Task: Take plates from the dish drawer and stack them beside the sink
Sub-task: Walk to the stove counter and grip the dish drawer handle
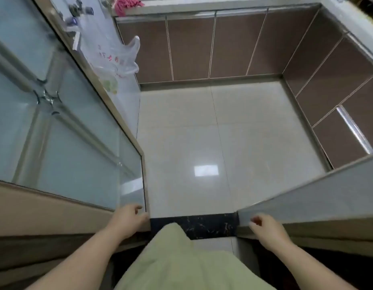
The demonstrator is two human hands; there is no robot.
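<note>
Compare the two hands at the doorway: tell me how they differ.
The left hand grips the edge of the frosted glass door; the right hand rests on the grey door. The left fingers curl round the edge; the right fingers are loosely bent. Both are bare and hold no plate.

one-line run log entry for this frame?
phase: at kitchen doorway | left hand: on glass door edge | right hand: on other door's edge | plates: none visible
</note>
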